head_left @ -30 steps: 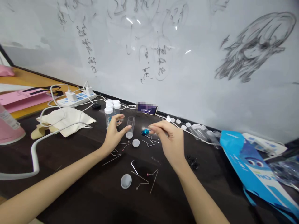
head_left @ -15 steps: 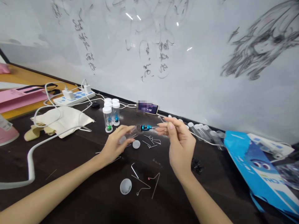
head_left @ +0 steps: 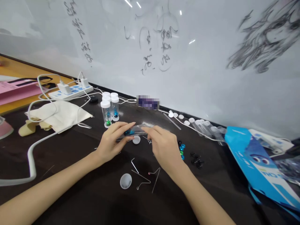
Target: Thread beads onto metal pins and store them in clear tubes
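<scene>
My left hand [head_left: 114, 140] is closed around the left part of a clear tube [head_left: 140, 130], which lies sideways above the table. Inside the tube shows a blue metal piece [head_left: 129, 132]. The fingertips of my right hand [head_left: 164, 148] press together at the tube's right end. A white round cap [head_left: 136, 139] lies just below the tube. Nearer to me are a small white dish [head_left: 126, 181], a bent hex key [head_left: 135, 166] and bent wires [head_left: 156, 180]. Thin metal pieces behind my right hand are partly hidden.
Capped tubes [head_left: 106, 113] stand at the back left. Small blue and green rings [head_left: 182, 152] and black parts [head_left: 197, 160] lie right of my right hand. Clear tubes [head_left: 207, 128], a blue bag [head_left: 253, 159], a cream cloth [head_left: 61, 114] and a white cable [head_left: 31, 156] surround the work area.
The blue piece has gone inside the clear tube. My right hand has moved left and turned palm down, its fingers now at the tube's end. The view has shifted slightly.
</scene>
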